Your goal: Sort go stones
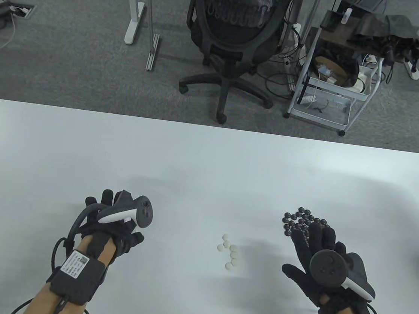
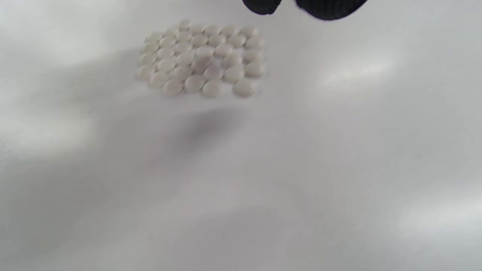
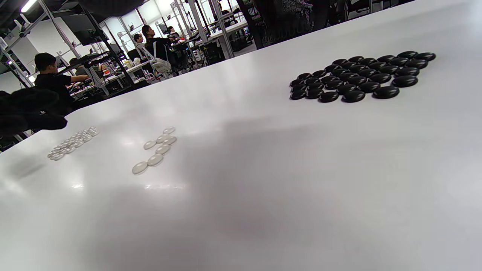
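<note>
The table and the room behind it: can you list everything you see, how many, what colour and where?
Black stones: many, black, cluster under the right hand's fingertips.
Loose white stones: seven, white, table middle.
White stone cluster: many, white, by the left hand.
Table: one, white.
Office chair: one, black, behind the table.
Cart: one, white, right of the chair.
Left hand: black glove, holds nothing seen.
Right hand: black glove, fingers straight.

Counts on the white desk (image 1: 209, 157): seven loose round white Go stones (image 1: 230, 252) mid-desk. Roughly thirty white stones packed in a left cluster (image 2: 201, 58). Roughly twenty-five glossy black Go stones (image 3: 361, 77) clustered right. Two gloved hands.
</note>
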